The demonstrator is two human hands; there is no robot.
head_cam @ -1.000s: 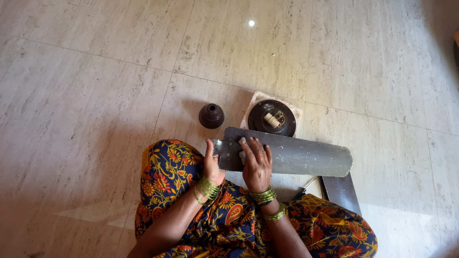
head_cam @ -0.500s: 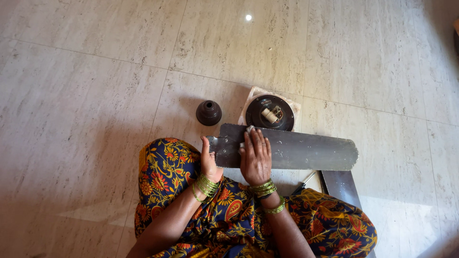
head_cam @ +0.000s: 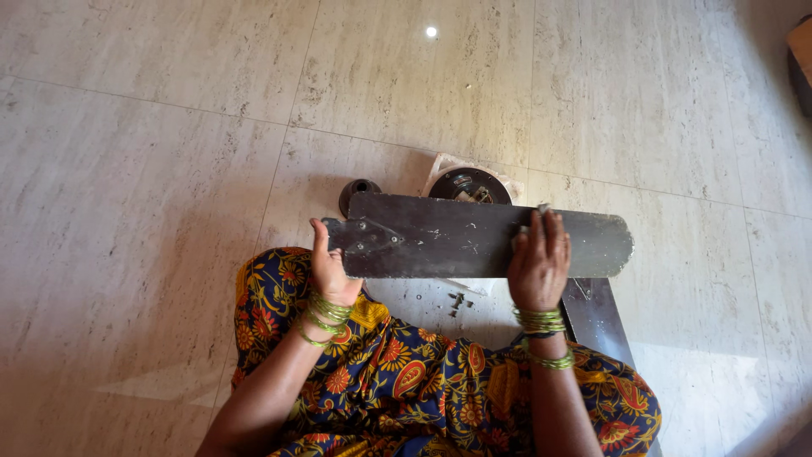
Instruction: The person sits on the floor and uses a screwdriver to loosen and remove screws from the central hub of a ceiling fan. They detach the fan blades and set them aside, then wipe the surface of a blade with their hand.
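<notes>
The left hand (head_cam: 330,269) gripped the bracket end of a dark fan blade (head_cam: 457,237), held level above the lap. The right hand (head_cam: 538,262) lay flat, fingers spread, on the blade further along. Beyond both hands stood a small dark cup (head_cam: 356,191) and a round motor housing (head_cam: 470,184); loose screws (head_cam: 458,301) lay between the wrists.

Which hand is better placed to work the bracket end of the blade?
Left, probably. The left hand already grips the fan blade right at its metal bracket. The right hand lies flat farther along, toward the rounded tip, steadying it.
</notes>
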